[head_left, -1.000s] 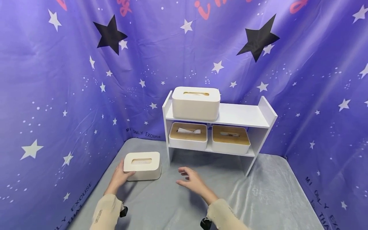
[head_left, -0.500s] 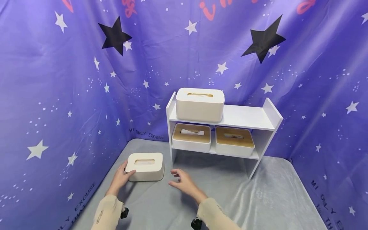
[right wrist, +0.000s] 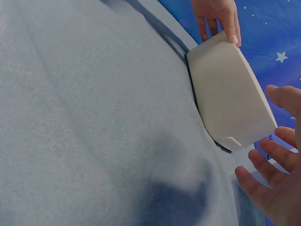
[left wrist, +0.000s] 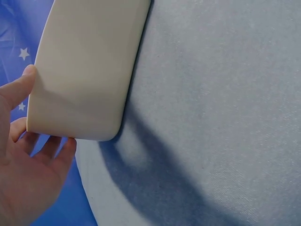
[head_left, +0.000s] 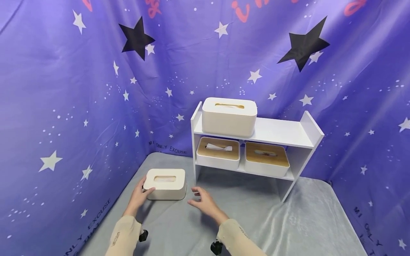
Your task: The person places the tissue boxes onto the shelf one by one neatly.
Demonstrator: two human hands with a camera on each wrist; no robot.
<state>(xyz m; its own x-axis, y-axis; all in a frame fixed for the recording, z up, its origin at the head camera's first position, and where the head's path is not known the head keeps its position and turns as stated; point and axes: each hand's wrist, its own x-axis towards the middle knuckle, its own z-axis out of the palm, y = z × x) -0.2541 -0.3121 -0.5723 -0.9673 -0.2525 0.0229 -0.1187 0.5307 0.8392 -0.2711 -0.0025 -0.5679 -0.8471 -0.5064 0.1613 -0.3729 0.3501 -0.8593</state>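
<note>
A cream-white tissue box [head_left: 166, 193] with a slotted lid sits on the grey cloth, left of the shelf. My left hand [head_left: 138, 195] grips its left end, the thumb at the front upper edge and the fingers against the end wall. In the left wrist view this hand [left wrist: 33, 162] wraps the box corner [left wrist: 87, 80]. My right hand [head_left: 206, 204] hovers just beside the right end, fingers spread and holding nothing. The right wrist view has its fingers [right wrist: 270, 172] close to the box's end [right wrist: 230, 94]; contact cannot be made out.
A white two-tier shelf [head_left: 282, 131] stands at the back. On its top tier is a larger white tissue box [head_left: 229, 121]; below sit two wood-lidded boxes, a left one [head_left: 217, 158] and a right one [head_left: 266, 165]. Purple star-printed curtains [head_left: 96, 142] surround the table.
My right hand has moved left, closing most of the gap to the tissue box. The left hand keeps its place on the box. The head view has turned slightly left.
</note>
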